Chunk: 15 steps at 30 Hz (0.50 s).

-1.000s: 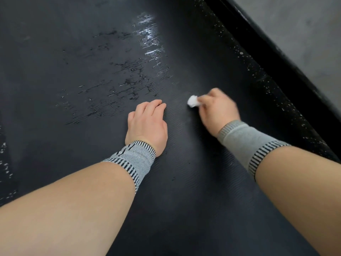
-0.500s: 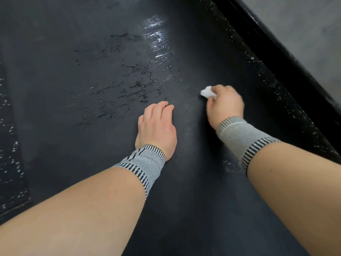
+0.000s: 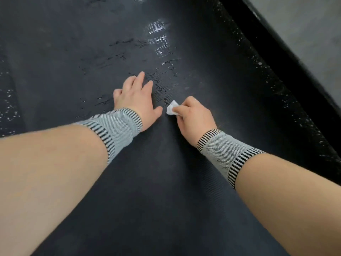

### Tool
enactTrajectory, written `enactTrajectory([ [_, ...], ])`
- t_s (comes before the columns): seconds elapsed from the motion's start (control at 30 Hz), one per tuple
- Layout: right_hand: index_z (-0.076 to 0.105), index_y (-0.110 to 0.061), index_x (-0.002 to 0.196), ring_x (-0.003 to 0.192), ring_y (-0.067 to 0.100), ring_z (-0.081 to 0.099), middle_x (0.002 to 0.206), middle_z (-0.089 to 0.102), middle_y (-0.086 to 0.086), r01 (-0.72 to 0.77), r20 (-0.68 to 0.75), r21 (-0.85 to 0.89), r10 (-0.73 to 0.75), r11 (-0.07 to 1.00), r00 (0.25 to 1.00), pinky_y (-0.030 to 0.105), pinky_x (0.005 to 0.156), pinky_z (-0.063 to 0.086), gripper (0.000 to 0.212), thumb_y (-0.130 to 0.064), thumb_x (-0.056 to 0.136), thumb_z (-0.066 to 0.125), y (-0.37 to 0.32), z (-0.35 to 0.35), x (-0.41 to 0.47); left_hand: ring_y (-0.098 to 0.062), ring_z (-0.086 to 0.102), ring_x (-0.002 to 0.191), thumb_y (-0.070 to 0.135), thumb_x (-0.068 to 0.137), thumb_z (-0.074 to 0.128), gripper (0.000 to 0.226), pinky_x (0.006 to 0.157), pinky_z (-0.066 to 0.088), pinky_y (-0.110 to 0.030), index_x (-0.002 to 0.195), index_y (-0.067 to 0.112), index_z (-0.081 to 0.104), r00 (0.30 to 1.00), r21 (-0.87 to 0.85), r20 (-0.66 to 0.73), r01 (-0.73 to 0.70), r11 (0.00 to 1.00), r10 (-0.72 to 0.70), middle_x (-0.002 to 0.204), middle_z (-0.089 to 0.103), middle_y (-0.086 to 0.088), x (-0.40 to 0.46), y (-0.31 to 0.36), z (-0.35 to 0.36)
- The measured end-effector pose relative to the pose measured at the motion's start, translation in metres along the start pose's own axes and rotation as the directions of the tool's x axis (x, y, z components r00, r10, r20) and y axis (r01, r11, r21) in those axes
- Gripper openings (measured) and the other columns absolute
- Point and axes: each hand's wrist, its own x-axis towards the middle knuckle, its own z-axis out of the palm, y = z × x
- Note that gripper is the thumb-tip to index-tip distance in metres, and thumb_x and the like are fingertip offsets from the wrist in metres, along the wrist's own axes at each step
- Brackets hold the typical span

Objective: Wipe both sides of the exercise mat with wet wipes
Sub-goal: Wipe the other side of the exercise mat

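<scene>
Since half a second ago the right hand has been pulled back toward the body and inward, so the wet wipe now sits just beside the thumb of the left hand; before that it was worked farther out toward the mat's right edge. Left hand has been shifted only slightly, with the fingers more spread.

State now: the right hand is curled and pinched on the wadded white wipe, which is pressed to the exercise mat. The left hand is laid flat, fingers apart, nothing held, and the mat is braced by it. The mat is spread on the floor, with a black speckled border strip along its right edge. Wet streaks are seen on the mat beyond the left hand.

Risks, judged:
- The wipe is balled small, so little area is covered per stroke and dry gaps could be left between passes.
- The near mat below both hands looks matte; it may not have been wiped, and could be skipped.
- The left palm is planted at the wet patch, so a slip or fresh prints could result.
- The wipe may dry out before the side is finished.
- The underside cannot be judged; the flip is likely still owed.

Containers: none are in view; no wipe pack is seen.
</scene>
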Motion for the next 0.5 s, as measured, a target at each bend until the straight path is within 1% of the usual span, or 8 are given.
enactTrajectory([
  [0.03,0.067,-0.014,0.110,0.093,0.032,0.056,0.108,0.053,0.009,0.065,0.014,-0.011,-0.065,0.998,0.998,0.032,0.077,0.042,0.026,-0.017,0.090,0.051,0.005,-0.002,0.000,-0.023,0.006,0.149,0.062,0.086,0.054,0.084,0.113,0.023,-0.051,0.154,0.026,0.021,0.999,0.029,0.045,0.011,1.000,-0.013,0.164,0.002,0.000,0.009,-0.002,-0.005],
  [0.1,0.069,-0.014,0.108,0.092,0.035,0.058,0.107,0.056,0.013,0.019,-0.057,-0.031,-0.020,0.999,0.998,0.035,0.078,0.044,0.025,-0.014,0.088,0.055,0.029,-0.013,0.012,-0.023,0.003,0.150,0.073,0.079,0.056,0.099,0.114,0.022,-0.054,0.156,0.028,0.013,0.986,0.045,0.158,0.043,0.998,-0.050,0.165,-0.001,0.002,0.022,-0.003,-0.012],
  [0.17,0.067,-0.014,0.111,0.098,0.035,0.057,0.113,0.054,0.012,-0.210,-0.150,-0.047,0.201,0.977,0.968,0.032,0.083,0.043,0.027,-0.015,0.089,0.052,0.060,-0.028,0.028,-0.024,0.001,0.151,0.080,0.069,0.060,0.116,0.114,0.021,-0.058,0.157,0.028,0.004,0.958,0.071,0.280,0.049,0.996,-0.067,0.165,-0.005,0.001,0.030,0.001,-0.014],
  [0.23,0.065,-0.014,0.117,0.105,0.033,0.055,0.120,0.052,0.013,-0.426,-0.241,0.013,0.416,0.905,0.877,0.029,0.090,0.039,0.031,-0.014,0.091,0.048,0.086,-0.046,0.041,-0.026,-0.001,0.151,0.081,0.064,0.065,0.128,0.114,0.022,-0.062,0.157,0.026,-0.004,0.930,0.133,0.362,0.019,0.991,-0.066,0.164,-0.010,-0.001,0.036,0.004,-0.017],
  [0.3,0.060,-0.014,0.123,0.110,0.030,0.053,0.127,0.049,0.014,-0.567,-0.275,0.046,0.556,0.822,0.784,0.026,0.093,0.036,0.034,-0.014,0.093,0.045,0.104,-0.056,0.049,-0.027,-0.002,0.151,0.079,0.063,0.068,0.132,0.114,0.022,-0.063,0.156,0.024,-0.008,0.903,0.189,0.425,-0.025,0.982,-0.059,0.164,-0.013,-0.003,0.039,0.004,-0.023],
  [0.33,0.058,-0.014,0.125,0.111,0.030,0.052,0.129,0.047,0.014,-0.605,-0.259,0.042,0.593,0.795,0.762,0.026,0.093,0.036,0.035,-0.014,0.094,0.043,0.108,-0.057,0.051,-0.028,-0.002,0.151,0.077,0.063,0.070,0.133,0.114,0.022,-0.063,0.156,0.024,-0.009,0.891,0.215,0.450,-0.048,0.975,-0.055,0.163,-0.014,-0.004,0.041,0.004,-0.026],
  [0.43,0.063,-0.018,0.121,0.107,0.032,0.053,0.123,0.050,0.014,-0.555,-0.190,0.051,0.554,0.830,0.811,0.028,0.089,0.036,0.035,-0.012,0.092,0.044,0.083,-0.040,0.050,-0.029,-0.004,0.151,0.070,0.064,0.076,0.136,0.115,0.022,-0.062,0.155,0.023,-0.014,0.856,0.286,0.512,-0.086,0.955,-0.076,0.162,-0.018,-0.007,0.047,0.007,-0.032],
  [0.5,0.067,-0.018,0.114,0.097,0.032,0.056,0.113,0.054,0.012,-0.385,-0.119,0.063,0.390,0.921,0.913,0.030,0.083,0.040,0.031,-0.014,0.090,0.048,0.046,-0.021,0.038,-0.029,-0.005,0.151,0.066,0.065,0.078,0.138,0.117,0.021,-0.059,0.154,0.022,-0.018,0.837,0.323,0.536,-0.083,0.943,-0.110,0.161,-0.021,-0.008,0.049,0.010,-0.031],
])
